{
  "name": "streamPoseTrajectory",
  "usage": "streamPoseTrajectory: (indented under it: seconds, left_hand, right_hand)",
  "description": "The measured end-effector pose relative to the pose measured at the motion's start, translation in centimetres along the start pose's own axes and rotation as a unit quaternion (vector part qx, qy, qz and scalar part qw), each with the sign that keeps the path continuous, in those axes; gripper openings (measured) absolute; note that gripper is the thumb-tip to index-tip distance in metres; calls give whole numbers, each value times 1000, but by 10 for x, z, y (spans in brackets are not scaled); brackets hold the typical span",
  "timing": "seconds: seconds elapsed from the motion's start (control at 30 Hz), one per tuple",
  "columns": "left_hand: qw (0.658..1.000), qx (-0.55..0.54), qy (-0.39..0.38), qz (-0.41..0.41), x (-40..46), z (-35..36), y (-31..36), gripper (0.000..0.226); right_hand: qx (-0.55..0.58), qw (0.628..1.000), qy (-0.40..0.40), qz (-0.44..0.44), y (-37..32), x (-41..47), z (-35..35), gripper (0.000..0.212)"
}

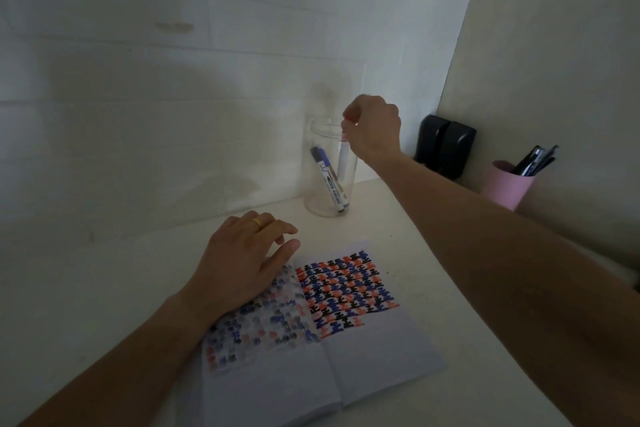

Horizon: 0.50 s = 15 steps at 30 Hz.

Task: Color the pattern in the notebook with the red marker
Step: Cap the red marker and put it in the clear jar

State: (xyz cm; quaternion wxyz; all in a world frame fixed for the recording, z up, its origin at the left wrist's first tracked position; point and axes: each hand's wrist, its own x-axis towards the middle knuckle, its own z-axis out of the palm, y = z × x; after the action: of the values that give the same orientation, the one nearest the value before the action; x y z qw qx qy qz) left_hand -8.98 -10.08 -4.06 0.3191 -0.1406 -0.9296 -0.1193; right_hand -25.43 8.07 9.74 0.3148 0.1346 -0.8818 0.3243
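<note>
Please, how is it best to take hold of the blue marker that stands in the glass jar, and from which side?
Probably grip the blue marker at its upper, capped end and come from above, through the glass jar's open mouth. It leans inside with its lower end at the bottom, and the walls block any side approach. The right hand is now at the mouth, pinching another marker, so wait until it leaves.

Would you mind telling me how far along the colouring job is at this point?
Done: the notebook's right page carries a red, blue and black pattern across its upper part. In hand: right hand grips a red-capped marker at the glass jar; left hand steadies the page. Left: the blank lower page.
</note>
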Motion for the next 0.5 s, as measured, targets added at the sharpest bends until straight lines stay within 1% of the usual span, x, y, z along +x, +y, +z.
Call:
streamPoseTrajectory:
  seconds: [0.17, 0.3, 0.4, 0.5]
  left_hand:
    - [1000, 5, -9, 1, -1, -1, 0, 32]
    - [1000, 6, -18, 4, -1, -1, 0, 34]
    - [1000, 9, -27, 7, 0, -2, 2, 36]
    - [999, 12, -38, 12, 0, -3, 3, 35]
  right_hand:
    - [-27, 999, -10, 26, 3, 2, 8, 22]
    - [-26, 999, -4, 22, 1, -12, -11, 24]
    - [-16, 1000, -7, -10, 9, -45, -24, 21]
    - [-11, 999, -36, -24, 23, -95, -31, 18]
